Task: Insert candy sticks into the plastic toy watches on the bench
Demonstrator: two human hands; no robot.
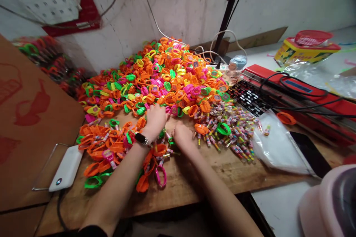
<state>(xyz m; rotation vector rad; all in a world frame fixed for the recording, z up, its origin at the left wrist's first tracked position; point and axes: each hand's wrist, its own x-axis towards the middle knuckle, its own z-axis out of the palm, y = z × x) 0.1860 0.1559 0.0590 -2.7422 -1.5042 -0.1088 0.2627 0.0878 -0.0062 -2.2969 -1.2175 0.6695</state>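
Note:
A big heap of small plastic toy watches point(167, 77) in orange, pink, green and yellow covers the back of a wooden table point(194, 181). My left hand point(154, 120), with a black wristwatch on the wrist, reaches into the front edge of the heap, its fingers curled down among the pieces. My right hand point(180, 135) is beside it, closed, knuckles up, over a few loose pieces; what it holds is hidden. To the right lies a spread of small wrapped candy tubes point(230, 133). More orange bands point(105, 144) lie at the left.
A white power bank point(66, 170) lies on brown cardboard point(30, 126) at the left. Clear plastic bags point(274, 148) and a dark phone point(308, 153) lie at the right, behind them a red heat sealer point(300, 92) with cables. A yellow box point(306, 52) stands far right, and a pink object point(330, 203) sits at the bottom right corner.

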